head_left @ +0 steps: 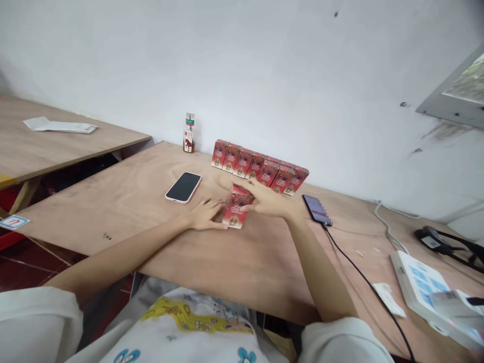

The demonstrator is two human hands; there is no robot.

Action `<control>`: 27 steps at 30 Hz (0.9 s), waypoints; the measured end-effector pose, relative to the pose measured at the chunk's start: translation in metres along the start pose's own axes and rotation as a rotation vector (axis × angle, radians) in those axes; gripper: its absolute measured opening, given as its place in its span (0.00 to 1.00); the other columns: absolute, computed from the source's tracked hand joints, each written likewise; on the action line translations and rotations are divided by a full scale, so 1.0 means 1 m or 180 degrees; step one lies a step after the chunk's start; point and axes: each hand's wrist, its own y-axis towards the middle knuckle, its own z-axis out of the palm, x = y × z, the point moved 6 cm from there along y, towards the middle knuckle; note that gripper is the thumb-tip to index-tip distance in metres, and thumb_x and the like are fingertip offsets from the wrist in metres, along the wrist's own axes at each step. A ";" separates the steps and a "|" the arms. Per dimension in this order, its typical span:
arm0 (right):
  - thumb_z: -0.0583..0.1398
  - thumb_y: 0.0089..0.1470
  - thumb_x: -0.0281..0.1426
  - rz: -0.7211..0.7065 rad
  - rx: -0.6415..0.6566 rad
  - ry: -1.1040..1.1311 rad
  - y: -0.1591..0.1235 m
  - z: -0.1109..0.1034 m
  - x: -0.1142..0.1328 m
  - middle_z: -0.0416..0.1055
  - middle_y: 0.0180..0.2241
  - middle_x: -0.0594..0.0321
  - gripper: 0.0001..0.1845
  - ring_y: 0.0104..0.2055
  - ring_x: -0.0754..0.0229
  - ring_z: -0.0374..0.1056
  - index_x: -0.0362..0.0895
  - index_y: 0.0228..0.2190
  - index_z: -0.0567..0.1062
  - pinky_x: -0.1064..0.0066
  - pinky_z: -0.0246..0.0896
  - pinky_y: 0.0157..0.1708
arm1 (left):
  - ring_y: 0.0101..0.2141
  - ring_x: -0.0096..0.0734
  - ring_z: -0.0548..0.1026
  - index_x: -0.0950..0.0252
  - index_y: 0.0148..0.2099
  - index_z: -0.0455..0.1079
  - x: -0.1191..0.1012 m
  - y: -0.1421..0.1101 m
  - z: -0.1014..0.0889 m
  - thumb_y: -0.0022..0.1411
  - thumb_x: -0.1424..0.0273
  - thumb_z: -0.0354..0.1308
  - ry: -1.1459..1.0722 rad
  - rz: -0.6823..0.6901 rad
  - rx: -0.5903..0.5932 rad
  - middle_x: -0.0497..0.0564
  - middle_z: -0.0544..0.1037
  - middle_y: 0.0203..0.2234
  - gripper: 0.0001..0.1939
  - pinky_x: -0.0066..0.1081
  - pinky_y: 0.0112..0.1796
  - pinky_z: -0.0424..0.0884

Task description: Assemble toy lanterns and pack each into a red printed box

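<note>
A small red printed box [235,212] stands upright on the wooden table. My right hand [260,196] is closed around its top and right side, with the thumb against the printed front. Flat on the table at the box's left lies my left hand [206,214], fingers stretched out and the thumb tip at the lower left corner. Behind, close to the wall, a row of several matching red boxes [241,162] stands upright, and a couple more boxes [283,179] are in front of its right part, partly hidden by my right hand.
A phone [184,187] with a pale edge lies to the left, and a small bottle [189,133] stands by the wall. On the right are a second phone [316,209] with a black cable [355,267], a white power strip [419,282] and a black strapped item [434,239].
</note>
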 end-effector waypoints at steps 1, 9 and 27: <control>0.64 0.45 0.28 0.0219 -0.0011 -0.0103 -0.002 -0.004 -0.012 0.60 0.54 0.55 0.43 0.54 0.49 0.61 0.51 0.60 0.54 0.58 0.59 0.52 | 0.62 0.50 0.51 0.67 0.64 0.50 0.000 0.000 0.005 0.56 0.46 0.50 0.0215 -0.0017 0.0212 0.63 0.53 0.62 0.42 0.52 0.60 0.41; 0.63 0.22 0.14 0.2297 -0.1165 -0.0070 -0.062 -0.048 -0.159 0.66 0.39 0.56 0.36 0.43 0.45 0.65 0.42 0.40 0.71 0.57 0.61 0.45 | 0.65 0.41 0.41 0.66 0.67 0.43 -0.001 -0.003 0.011 0.60 0.45 0.41 0.0593 -0.0081 0.0572 0.60 0.43 0.65 0.41 0.47 0.61 0.35; 0.65 0.27 0.31 0.2493 -0.3114 0.1348 -0.077 0.039 -0.249 0.68 0.43 0.54 0.33 0.46 0.49 0.66 0.42 0.40 0.62 0.56 0.60 0.49 | 0.63 0.44 0.48 0.67 0.65 0.47 0.013 0.004 0.010 0.58 0.44 0.43 0.0178 -0.0252 0.0179 0.62 0.49 0.64 0.42 0.45 0.61 0.43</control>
